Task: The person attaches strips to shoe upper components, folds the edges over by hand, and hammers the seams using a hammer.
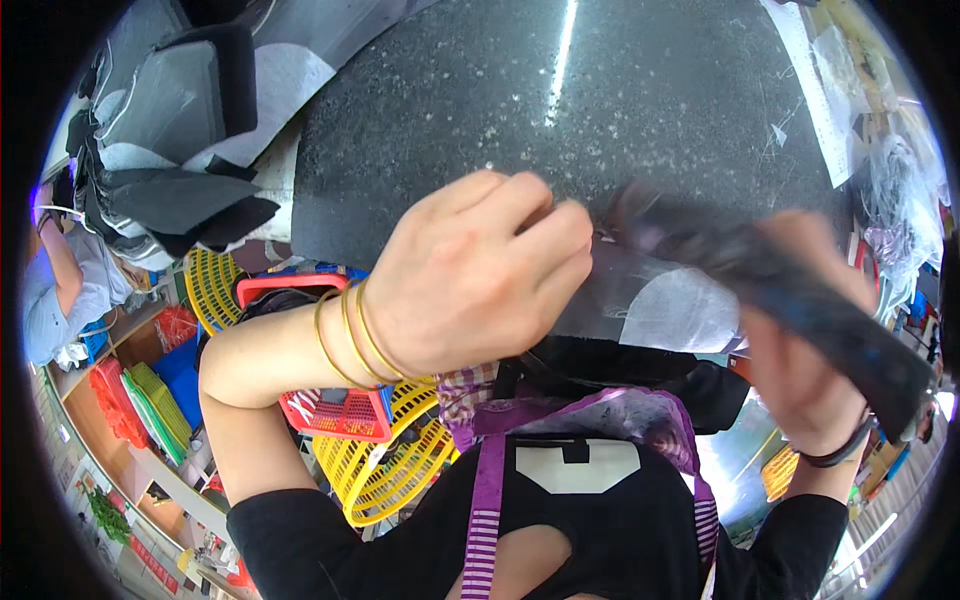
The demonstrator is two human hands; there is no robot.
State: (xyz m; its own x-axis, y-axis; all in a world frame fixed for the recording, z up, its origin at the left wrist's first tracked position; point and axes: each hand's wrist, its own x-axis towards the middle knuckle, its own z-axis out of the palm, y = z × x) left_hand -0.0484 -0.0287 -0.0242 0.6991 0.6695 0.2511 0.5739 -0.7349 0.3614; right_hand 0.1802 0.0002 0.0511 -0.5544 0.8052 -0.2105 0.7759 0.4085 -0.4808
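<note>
The bare left hand (485, 270), wearing 3 thin gold-coloured bangles (348, 335), is above the near edge of the dark, speckled worktop (430, 110), its fingers curled into a loose fist; I cannot tell whether anything is pinched inside. The bare right hand (785, 365), blurred, with a thin black wristband (842, 450), is near the worktop's near right corner, behind a long, narrow, black strip-like thing (735, 255). That strip slants from beside the left fist toward the right wrist, perhaps angled so to bring its end between the 2 hands; blur hides whether the right fingers are closed on it. Below the strip, a white, half-round flat piece (680, 312) lies along the near edge, probably placed for easy reach. A thick, uneven pile of black and grey flat sheets (175, 105) sits at the left edge, seemingly stacked to be at hand, while crumpled clear plastic bags (905, 190) gather beyond the right edge. Under the near edge, a red plastic basket (345, 415), partly behind the left forearm, holds small pale and dark items too unclear to name. Below it is a yellow slatted plastic basket (385, 470), its contents hard to make out; another yellow slatted basket (212, 285) is by the near left corner. Farther left, a brown open shelf (115, 450) holds red, green and blue items.
</note>
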